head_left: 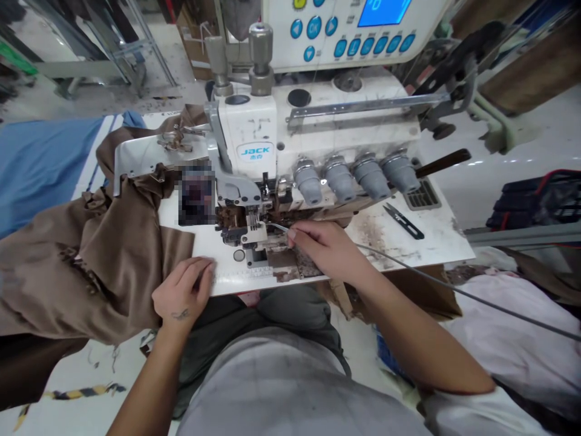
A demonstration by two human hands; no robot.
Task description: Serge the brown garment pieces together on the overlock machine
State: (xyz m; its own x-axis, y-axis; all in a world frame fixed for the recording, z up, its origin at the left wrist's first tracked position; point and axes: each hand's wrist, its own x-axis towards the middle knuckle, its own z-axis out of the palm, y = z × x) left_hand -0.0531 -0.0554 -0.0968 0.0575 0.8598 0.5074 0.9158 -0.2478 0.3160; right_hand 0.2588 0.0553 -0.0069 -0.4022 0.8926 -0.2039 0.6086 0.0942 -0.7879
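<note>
My right hand [318,245] is pinched on a thin grey hose [408,266], whose narrow tip points at the needle area [254,224] of a white overlock sewing machine [252,130]. From behind my wrist the hose runs off to the right. My left hand [184,287] rests at the table's front edge, thumb apart from the loosely bent fingers, with nothing seen in it. Beside it, brown fabric [122,266] lies heaped over the left side of the table. Dark lint coats the parts around the needles.
Black thread snips [403,222] lie on the white tabletop [436,239] at the right. A control panel [354,33] stands above the machine. Blue cloth [45,151] is at the far left, and pale cloth [512,315] sits low on the right.
</note>
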